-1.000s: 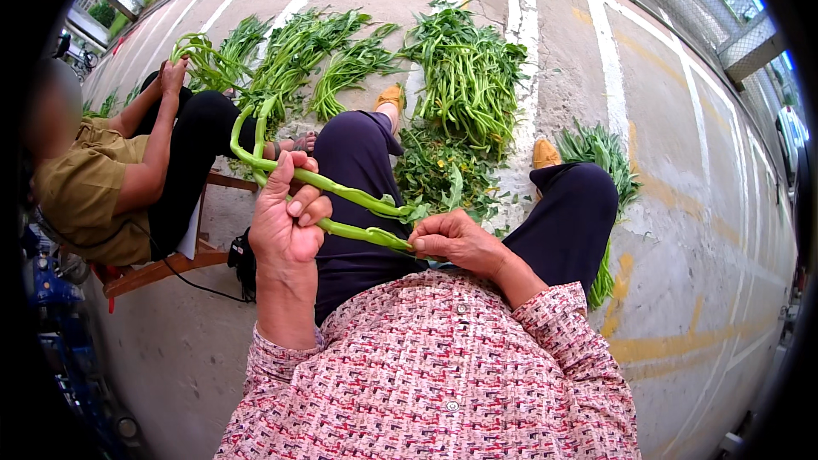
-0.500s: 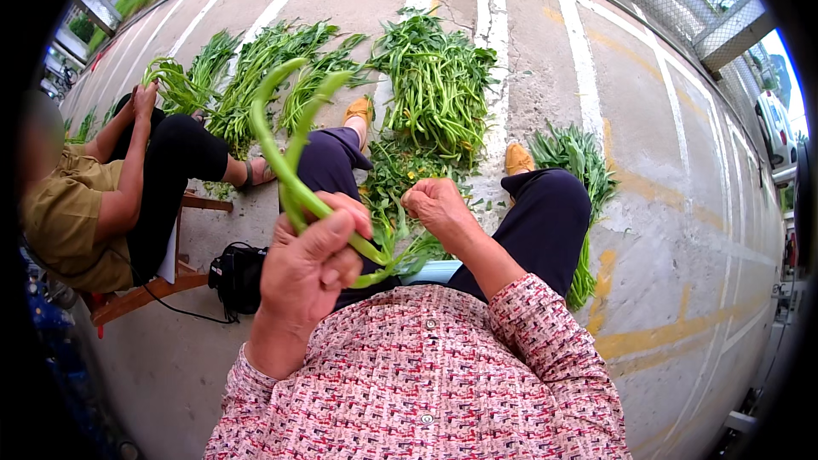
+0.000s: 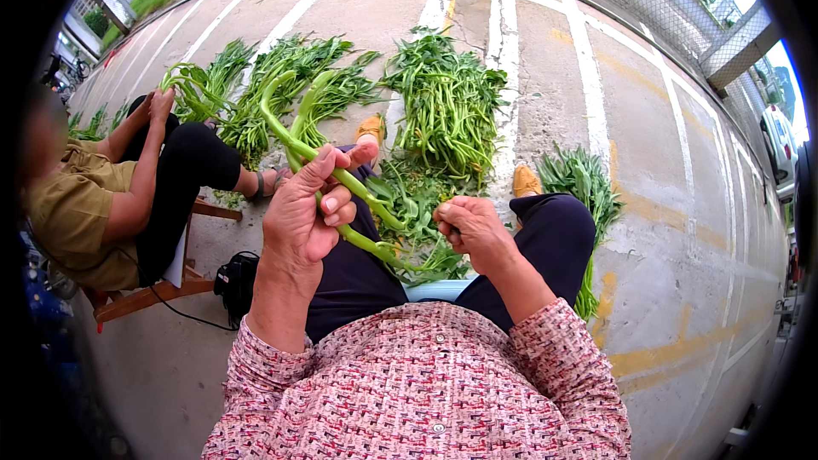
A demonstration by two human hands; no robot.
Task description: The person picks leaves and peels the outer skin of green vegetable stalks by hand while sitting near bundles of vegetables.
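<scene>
My left hand (image 3: 305, 213) is closed around a couple of thick, pale green water spinach stalks (image 3: 365, 196). Their curved ends rise to the upper left, and the lower ends point toward my right hand. My right hand (image 3: 479, 230) is curled in a pinch beside those lower ends, apart from them. A small dark bit shows at its fingertips, too little to name. Below the hands, loose leaves and trimmings (image 3: 417, 204) lie on the ground between my feet.
A big pile of water spinach (image 3: 447, 106) lies ahead, with more bunches (image 3: 285, 77) to its left. Another bunch (image 3: 579, 187) rests by my right foot. At left, a person (image 3: 102, 196) on a wooden seat handles greens, near a black bag (image 3: 237, 288).
My left hand has moved forward and slightly right with the stalks, which now sit lower and flatter. My right hand has shifted slightly right and toward me in the view. The view itself has tilted slightly.
</scene>
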